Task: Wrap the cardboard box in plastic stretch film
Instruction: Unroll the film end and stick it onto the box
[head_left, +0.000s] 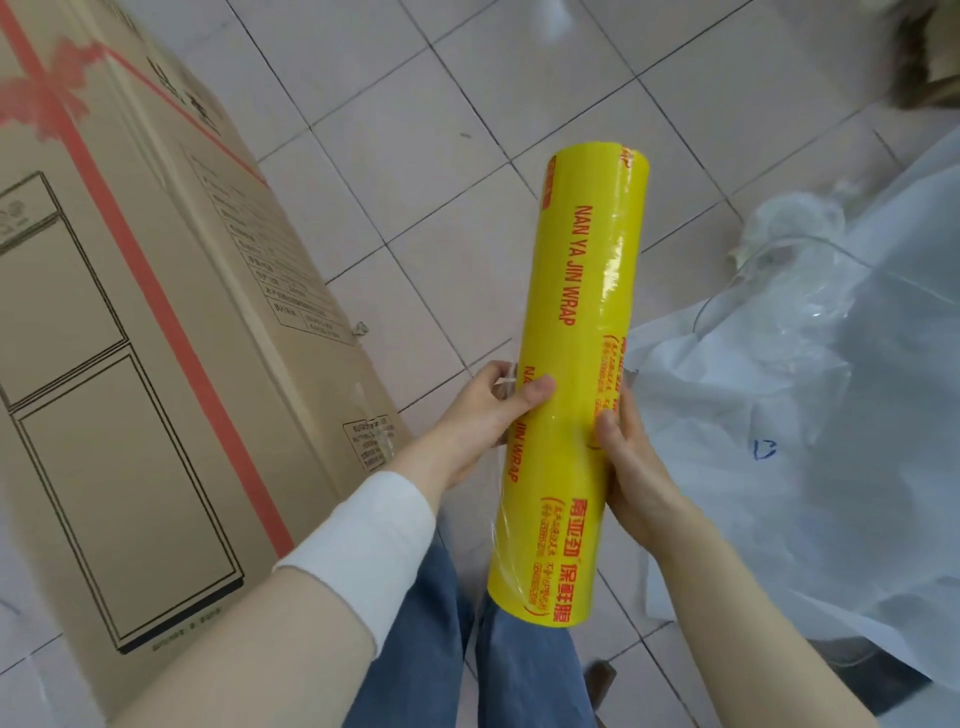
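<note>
Right of the cardboard box (130, 322), the left hand (496, 415) and right hand (636, 467) close their grip around the film roll (576, 312). It seems stiff and slippery, so better hold its ends.

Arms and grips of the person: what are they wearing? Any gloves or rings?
No gloves: the left grip and right grip are both bare, and I see no rings or watch. The left arm has a white sleeve that stops short of the wrist. The right arm shows no sleeve at all in this view.
</note>
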